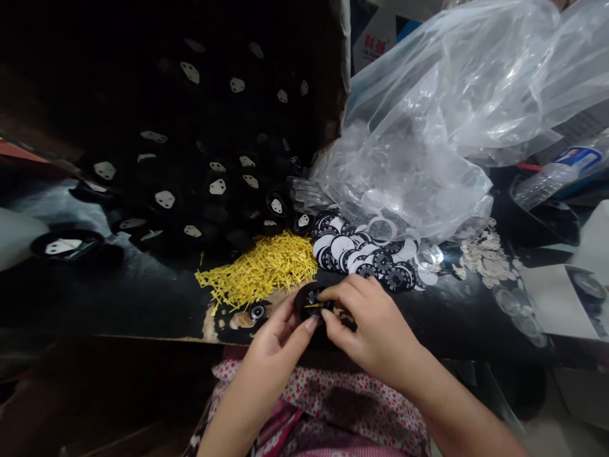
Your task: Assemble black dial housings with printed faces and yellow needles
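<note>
The dark bench [118, 298] carries everything in front of me, its near edge running just above my lap. The biggest thing on it is a crumpled clear plastic bag [442, 127] heaped over the far right corner, with clear rings showing through its lower folds. Across the far left half lies a wide spread of black round housings [214, 184], each with a pale patch in its middle, reaching back into shadow. Near the middle of the bench sits a heap of thin yellow pointers [264, 266], and just to its right, touching the bag's lower edge, a pile of black-and-white dial discs [366, 254]. Farther right, toward the right edge, lies a scatter of small pale scraps [485, 257]. A plastic bottle [561, 168] lies at the far right behind them. At the near edge, in the middle, I hold one small black dial part [311, 298] between both hands. My left hand [276, 333] pinches its lower left side with thumb and fingertips, and my right hand [368, 324] curls over its right side, fingertips pressed onto it where a yellow pointer lies on its face.
</note>
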Motion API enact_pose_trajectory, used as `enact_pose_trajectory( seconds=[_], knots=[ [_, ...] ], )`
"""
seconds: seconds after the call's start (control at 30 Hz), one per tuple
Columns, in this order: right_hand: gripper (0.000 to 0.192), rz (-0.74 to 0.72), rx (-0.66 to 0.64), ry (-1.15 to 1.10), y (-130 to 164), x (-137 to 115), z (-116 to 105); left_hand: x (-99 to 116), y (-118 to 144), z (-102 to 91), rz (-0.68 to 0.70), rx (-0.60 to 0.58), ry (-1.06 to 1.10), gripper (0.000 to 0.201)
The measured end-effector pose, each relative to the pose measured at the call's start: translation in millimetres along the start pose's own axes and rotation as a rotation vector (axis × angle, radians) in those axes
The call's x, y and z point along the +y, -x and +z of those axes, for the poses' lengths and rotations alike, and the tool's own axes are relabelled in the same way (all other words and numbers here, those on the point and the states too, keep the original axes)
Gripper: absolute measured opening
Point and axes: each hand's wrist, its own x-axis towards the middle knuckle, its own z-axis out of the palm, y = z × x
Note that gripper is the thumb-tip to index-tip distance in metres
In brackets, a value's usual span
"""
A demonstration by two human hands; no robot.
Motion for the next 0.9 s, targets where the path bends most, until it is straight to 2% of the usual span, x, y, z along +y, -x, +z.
enact_pose_trajectory(
  seconds=[0.1,0.17,0.23,0.3,0.37,0.47,0.5,0.57,0.63,0.7,0.77,0.8,0.9],
  knots=[
    [0.014,-0.135,-0.008,0.202,-4,4,3,-1,2,0.0,0.027,-0.003,-0.045,0.048],
    [0.014,-0.164,0.004,0.243,-6,3,5,-2,5,3.5,-0.009,0.052,-0.01,0.043],
    [0.011,-0.104,0.023,0.199,-7,0,6,-4,7,8.2,-0.117,0.113,0.106,0.043],
    [0.008,0.03,0.019,0.115,-8,-3,5,-7,7,11.1,-0.163,0.137,0.152,0.045],
    [0.006,0.142,-0.038,0.013,-8,0,1,-10,5,10.5,-0.074,0.105,0.024,0.044],
    [0.009,0.19,-0.151,-0.18,-8,16,-15,-16,0,4.2,0.061,0.077,-0.149,0.042],
    [0.01,0.213,-0.123,-0.206,-9,24,-23,-19,-1,1.8,0.068,0.09,-0.129,0.043],
    [0.014,0.265,0.027,-0.174,-14,38,-45,-24,-2,-1.3,0.058,0.126,-0.039,0.045],
    [0.018,0.231,0.143,-0.108,-26,48,-71,-25,-3,-0.3,0.056,0.14,0.002,0.047],
    [0.024,0.111,0.186,-0.061,-44,53,-96,-18,-8,6.6,0.061,0.123,0.017,0.044],
    [0.026,0.018,0.271,0.041,-63,56,-117,0,-20,20.3,0.06,0.078,0.099,0.038],
    [0.023,0.008,0.269,0.067,-72,59,-125,12,-30,29.4,0.046,0.031,0.158,0.035],
    [0.03,0.116,0.057,-0.007,-84,67,-143,53,-71,61.2,-0.033,-0.148,0.283,0.025]
  ],
)
